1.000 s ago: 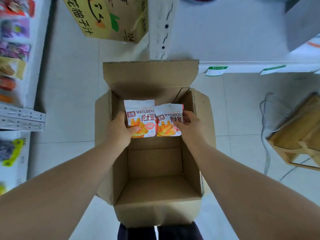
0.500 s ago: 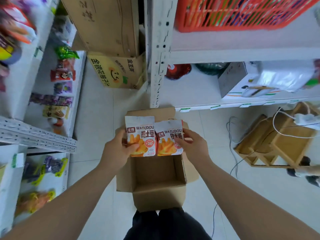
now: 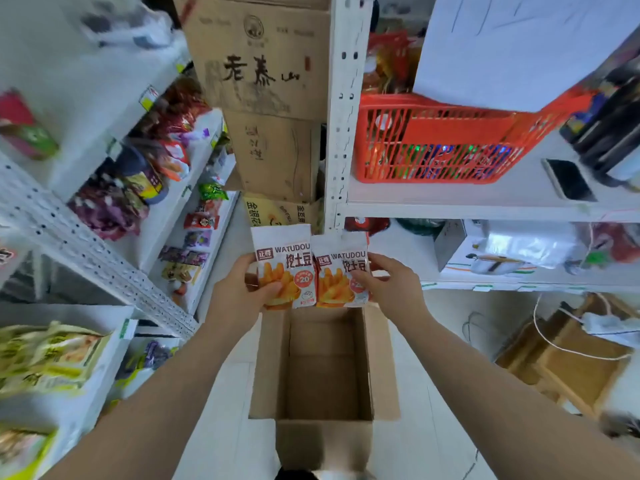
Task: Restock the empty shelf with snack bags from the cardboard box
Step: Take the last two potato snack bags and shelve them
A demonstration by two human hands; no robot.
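Left hand [image 3: 242, 292] pinches one bag [image 3: 285, 271]; right hand [image 3: 393, 289] pinches the other bag [image 3: 341, 275]. Both are up over the box [image 3: 322, 375], side by side, probably so they get put away together.

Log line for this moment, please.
left hand: grips snack bag | right hand: grips second snack bag | both above open cardboard box

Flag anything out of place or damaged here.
Both bags look intact. What looks like a phone lies loose on the shelf beside the red basket, and a white cable trails over the wooden stand.
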